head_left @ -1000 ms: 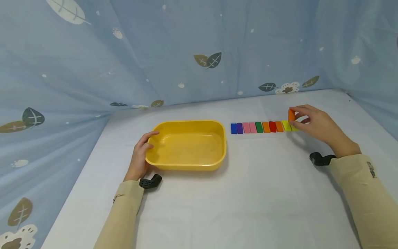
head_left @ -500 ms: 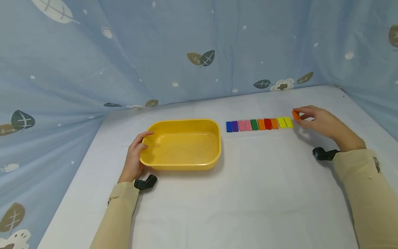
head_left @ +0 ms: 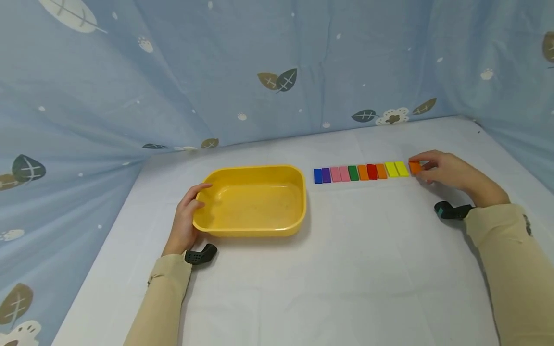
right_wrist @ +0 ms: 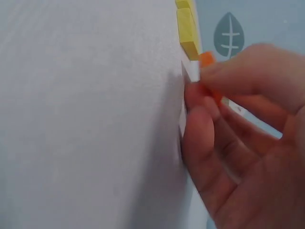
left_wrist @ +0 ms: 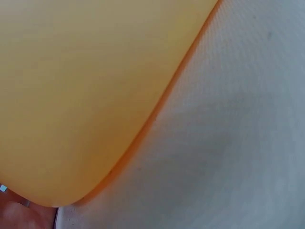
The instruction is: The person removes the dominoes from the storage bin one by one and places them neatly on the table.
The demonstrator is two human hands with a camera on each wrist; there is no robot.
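My left hand (head_left: 182, 222) grips the left side of a yellow plastic basin (head_left: 248, 232), with fingers over the rim. In the left wrist view the basin's wall (left_wrist: 86, 95) fills the upper left, and only a bit of the hand shows. At the right end of a row of small coloured blocks, my right hand (head_left: 454, 173) pinches an orange block (head_left: 415, 167). Close beside it lies a yellow block (head_left: 402, 168). The right wrist view shows the orange block (right_wrist: 207, 59) partly hidden by the fingers, low at the cloth.
Leftward along the row lie another yellow block (head_left: 391, 169), orange, red (head_left: 371, 171), green (head_left: 353, 173), pink, purple and blue (head_left: 318, 176) blocks. The basin stands left of them on a white cloth (head_left: 329, 269). A blue patterned curtain (head_left: 207, 72) hangs behind.
My right hand has moved the orange block from above the yellow blocks to just right of them and lowered it. The left hand stays at the basin; the view has shifted slightly.
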